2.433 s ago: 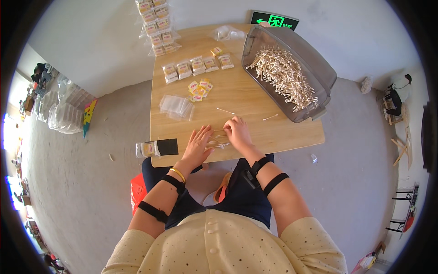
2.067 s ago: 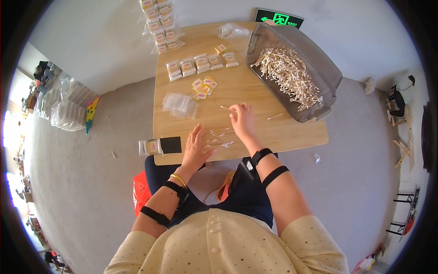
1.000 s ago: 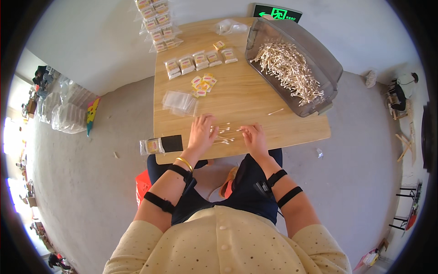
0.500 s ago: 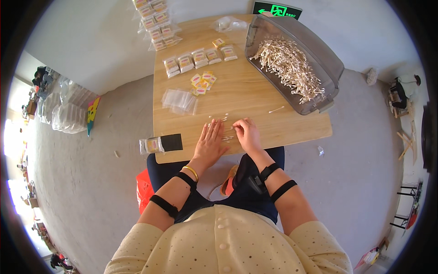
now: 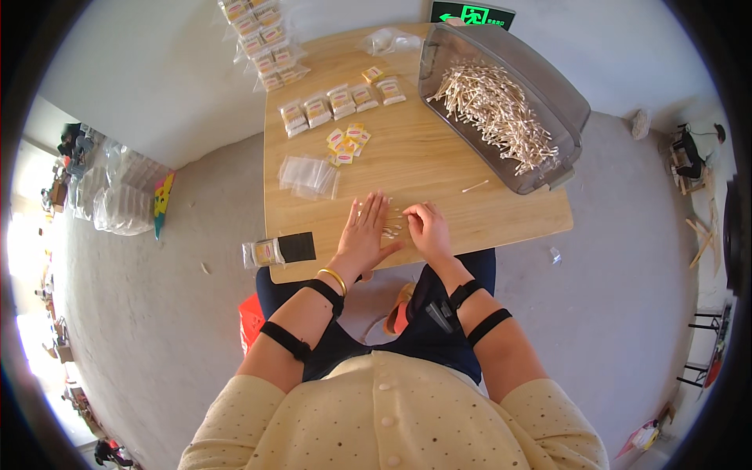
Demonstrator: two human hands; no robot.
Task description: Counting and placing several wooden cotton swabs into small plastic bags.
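Observation:
My left hand [image 5: 362, 235] lies flat on the near part of the table, fingers stretched out over several cotton swabs [image 5: 392, 231] and partly covering them. Just to the right, my right hand [image 5: 430, 233] is closed, thumb and forefinger pinched together beside the swab ends. What is between those fingertips, if anything, is too small to make out. A single cotton swab [image 5: 475, 186] lies apart, farther right. The grey plastic bin [image 5: 565, 163] at the far right holds a heap of loose cotton swabs [image 5: 495, 110].
Beyond my left hand are clear zip bags [image 5: 309, 177], yellow-white cards [image 5: 345, 147] and a row of filled packets [image 5: 341, 100]. More packets [image 5: 270, 55] are stacked at the far left. One packet [image 5: 265, 252] and a black strip [image 5: 298, 247] lie at the left edge of the wooden table [image 5: 509, 215].
My left hand has shifted slightly forward over the swabs, its fingers still flat. My right hand has moved a little to the right and stays pinched.

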